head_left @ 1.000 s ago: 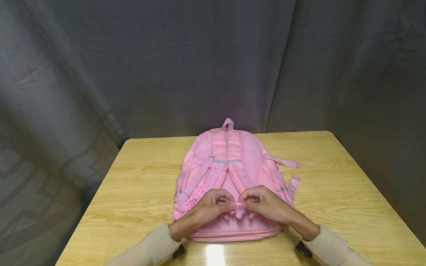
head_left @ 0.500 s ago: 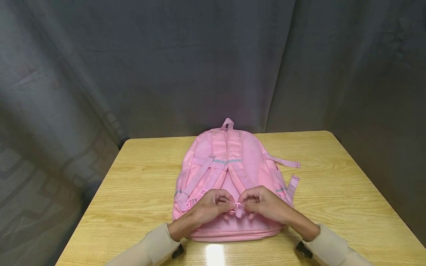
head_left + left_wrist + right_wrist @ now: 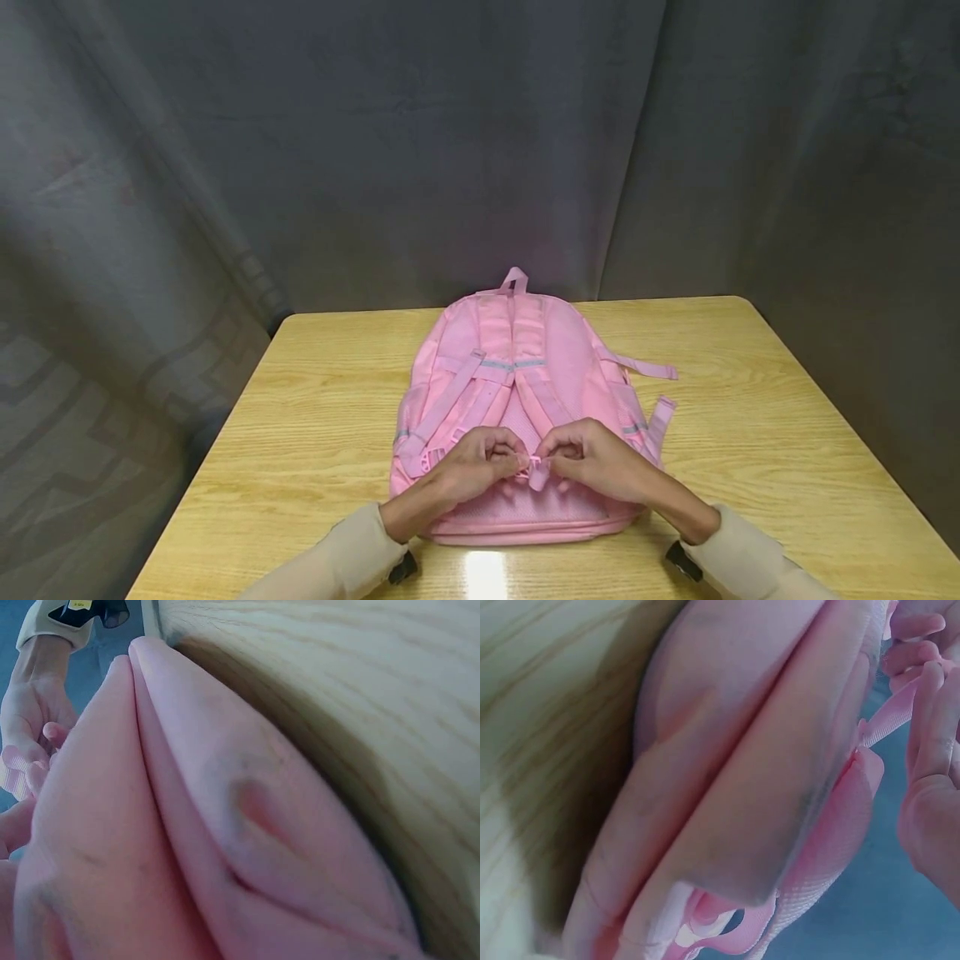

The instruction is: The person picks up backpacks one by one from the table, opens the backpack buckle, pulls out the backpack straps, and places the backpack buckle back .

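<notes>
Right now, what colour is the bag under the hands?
The bag is mostly pink, clearest in the head view.

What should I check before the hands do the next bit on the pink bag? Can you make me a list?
1. Bag resting on the table, shoulder straps facing up: ok.
2. Left hand pinching one side of the small buckle: ok.
3. Right hand pinching the other side: ok.
4. Buckle clicked all the way in: cannot tell; it is tiny and fingers cover part of it.
5. Loose strap ends tucked in: not ok; an upper end and a lower end stick out past the bag's side, on the right in the head view.
</notes>
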The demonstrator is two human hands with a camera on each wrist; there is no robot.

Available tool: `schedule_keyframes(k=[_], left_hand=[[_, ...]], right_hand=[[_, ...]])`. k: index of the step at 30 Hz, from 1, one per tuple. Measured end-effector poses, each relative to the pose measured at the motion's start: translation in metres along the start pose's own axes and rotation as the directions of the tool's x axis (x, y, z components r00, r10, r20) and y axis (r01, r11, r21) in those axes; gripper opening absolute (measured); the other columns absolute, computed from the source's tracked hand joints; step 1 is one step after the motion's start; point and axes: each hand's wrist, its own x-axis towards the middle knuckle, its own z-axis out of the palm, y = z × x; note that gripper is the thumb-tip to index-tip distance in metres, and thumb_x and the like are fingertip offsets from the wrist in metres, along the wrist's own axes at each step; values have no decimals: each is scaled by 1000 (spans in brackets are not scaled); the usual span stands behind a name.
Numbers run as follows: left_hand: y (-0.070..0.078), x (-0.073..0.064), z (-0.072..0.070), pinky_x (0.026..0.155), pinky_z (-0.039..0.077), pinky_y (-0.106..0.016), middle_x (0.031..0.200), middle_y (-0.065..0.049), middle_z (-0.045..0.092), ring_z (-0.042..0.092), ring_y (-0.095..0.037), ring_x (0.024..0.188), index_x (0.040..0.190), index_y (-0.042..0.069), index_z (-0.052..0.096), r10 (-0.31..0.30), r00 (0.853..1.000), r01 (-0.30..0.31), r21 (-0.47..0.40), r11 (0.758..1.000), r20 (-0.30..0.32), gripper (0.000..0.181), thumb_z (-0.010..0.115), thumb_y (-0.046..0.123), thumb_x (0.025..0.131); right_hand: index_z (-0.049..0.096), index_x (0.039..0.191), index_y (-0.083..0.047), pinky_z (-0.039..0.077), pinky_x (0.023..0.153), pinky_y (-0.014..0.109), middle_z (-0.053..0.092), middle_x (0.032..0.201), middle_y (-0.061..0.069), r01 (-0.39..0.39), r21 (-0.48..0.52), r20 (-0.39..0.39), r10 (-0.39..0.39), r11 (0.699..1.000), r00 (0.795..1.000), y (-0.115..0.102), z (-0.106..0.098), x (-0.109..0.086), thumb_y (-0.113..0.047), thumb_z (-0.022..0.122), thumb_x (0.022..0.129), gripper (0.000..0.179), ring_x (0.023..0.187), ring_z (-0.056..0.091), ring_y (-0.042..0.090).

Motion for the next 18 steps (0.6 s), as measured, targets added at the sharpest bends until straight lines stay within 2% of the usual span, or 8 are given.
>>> schedule_keyframes(k=[6, 12, 18], left_hand=[[0, 0, 0, 61, 57, -22, 82, -5, 69, 64, -14, 71, 100, -5, 64, -3, 1000, 3, 0, 1000, 10, 11, 63, 5, 95], [1, -2, 2, 60, 58, -25, 84, -8, 70, 65, -14, 70, 101, -7, 63, 12, 1000, -12, 4, 1000, -28, 14, 64, 5, 94], [3, -6, 6, 57, 56, -24, 82, -9, 69, 62, -14, 67, 97, 1, 66, 57, 995, -46, 129, 991, -82, 8, 68, 7, 92]], right_hand=[[72, 97, -3, 61, 62, 37, 75, 84, 7, -8, -25, 7, 8, 1000, 1000, -2, -1, -2, 8, 54, 89, 23, 68, 69, 20], [72, 101, -2, 62, 63, 37, 74, 88, 6, -79, -22, -8, 79, 997, 997, -9, -2, -2, -4, 59, 95, 15, 71, 70, 19], [71, 98, -1, 61, 60, 35, 72, 81, 6, -155, -62, -18, 154, 986, 988, -17, 0, -1, -11, 64, 94, 13, 70, 69, 21]])
